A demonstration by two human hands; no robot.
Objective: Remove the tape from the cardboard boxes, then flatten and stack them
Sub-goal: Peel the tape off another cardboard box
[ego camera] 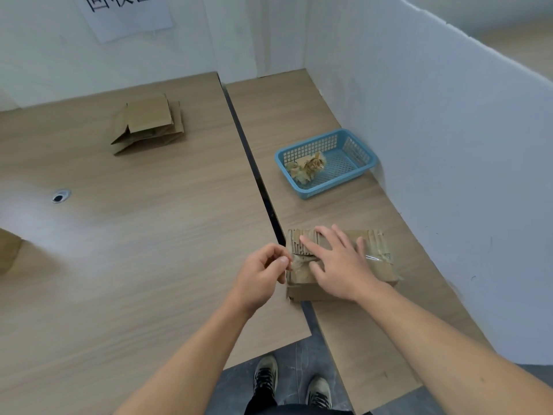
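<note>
Shoes (264, 375) show on the dark floor at the bottom edge, with both forearms reaching forward over them. The left hand (263, 271) has thumb and forefinger pinched on a crumpled strand of tape (299, 259) at the top left edge of a cardboard box (302, 290). The right hand (338, 265) lies flat on the box's top with its fingers spread, pressing down and gripping nothing. The two hands are close together but not touching.

The box sits closed on the near part of the right table (344, 214), its left side just at the dark gap (257, 178) between the two tables. Its top skin is torn along the far edge, baring the corrugation. A band of clear tape crosses its right side.

This looks like the tape-removal step on this box, and flattening has not begun. The next move likely calls for a steady pull leftward and upward on the pinched strand while the flat hand keeps the box from lifting. The clear band on the right would then need peeling too.

Farther along the right table stands a blue basket (335, 184) holding a wad of crumpled tape (306, 169), probably where the strand goes. On the left table (134, 235), well away, lies a stack of flattened boxes (148, 124). Another piece of cardboard (9, 250) shows at the left edge of the view.
</note>
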